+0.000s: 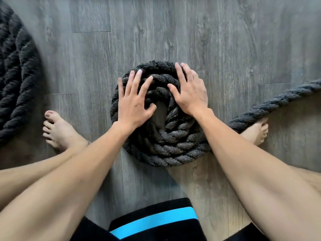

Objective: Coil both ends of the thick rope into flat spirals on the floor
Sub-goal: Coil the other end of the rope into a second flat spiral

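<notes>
Both hands flat on the rope spiral (161,129) mid-floor (225,40): left hand (134,101) and right hand (190,91) press down, fingers spread; the rope's tail (271,106) trails off right.

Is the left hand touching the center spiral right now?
Touching. Head view: the left hand lies flat on the rope spiral, fingers spread across its left turns.

- the rope (173,146) in the middle is thick twisted fibre, totally matt, kinda fuzzy, with rough-looking strands
- the coil (15,75) at the far left looks like the same fuzzy twisted stuff
- the floor (225,40) is grey wood-look plank with visible grain, smooth, low sheen
- the clothing (156,221) at the near edge is black cloth with a blue band, matt
</notes>
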